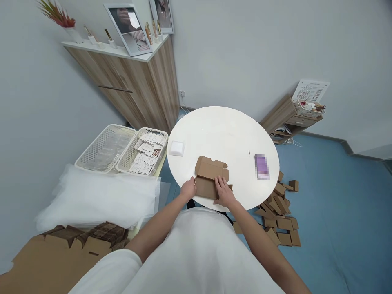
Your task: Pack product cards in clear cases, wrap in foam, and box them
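Note:
A brown cardboard box (211,168), partly folded with its lid panel raised toward the far side, lies at the near edge of the round white table (226,126). My left hand (188,188) grips the box's left side, fingers closed at its edge. Across the right part of the box rests my right hand (224,192), its fingers spread over the cardboard. To the left on the table is a small white square packet (177,148). A purple item (261,166), blurred out, lies near the right edge.
Left of the table stand two white baskets (122,162), one with printed cards, above a stack of white translucent sheets (101,196). A large carton (49,261) is at lower left. Folded brown boxes (280,208) are heaped on the blue floor at right. A wooden cabinet (137,85) stands behind.

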`<action>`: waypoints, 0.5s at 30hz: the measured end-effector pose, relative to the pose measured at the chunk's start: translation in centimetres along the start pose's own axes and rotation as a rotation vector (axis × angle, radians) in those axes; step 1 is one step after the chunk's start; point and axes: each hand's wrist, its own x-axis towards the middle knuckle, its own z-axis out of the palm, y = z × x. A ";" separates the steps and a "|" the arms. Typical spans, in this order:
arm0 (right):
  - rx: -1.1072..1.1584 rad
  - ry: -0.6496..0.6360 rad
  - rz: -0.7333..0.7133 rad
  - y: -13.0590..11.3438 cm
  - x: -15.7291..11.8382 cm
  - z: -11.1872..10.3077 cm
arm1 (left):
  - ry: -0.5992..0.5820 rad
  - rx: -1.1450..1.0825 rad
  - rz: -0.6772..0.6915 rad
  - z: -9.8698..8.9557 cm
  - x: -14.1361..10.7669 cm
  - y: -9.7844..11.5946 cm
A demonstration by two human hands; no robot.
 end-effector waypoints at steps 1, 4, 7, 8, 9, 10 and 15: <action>0.000 0.002 0.002 0.0 0.0 0.1 | 0.005 -0.017 0.028 -0.1 -0.2 -0.3; -0.003 0.008 -0.003 0.2 -0.1 0.2 | 0.059 -0.097 0.135 -0.6 -1.0 -1.2; -0.006 0.018 0.000 0.2 -0.1 0.3 | 0.065 -0.073 0.270 -1.3 -1.5 -1.5; -0.007 0.021 0.000 0.2 -0.1 0.3 | 0.032 -0.034 0.310 -1.5 -1.5 -1.5; -0.009 0.023 -0.004 0.2 -0.1 0.3 | -0.010 0.009 0.339 -1.7 -1.4 -1.3; -0.012 0.023 -0.011 0.1 -0.1 0.3 | -0.050 0.046 0.353 -1.9 -1.1 -1.2; 0.013 0.032 -0.027 -0.3 0.0 -0.1 | -0.116 0.097 0.357 -2.1 0.3 -0.6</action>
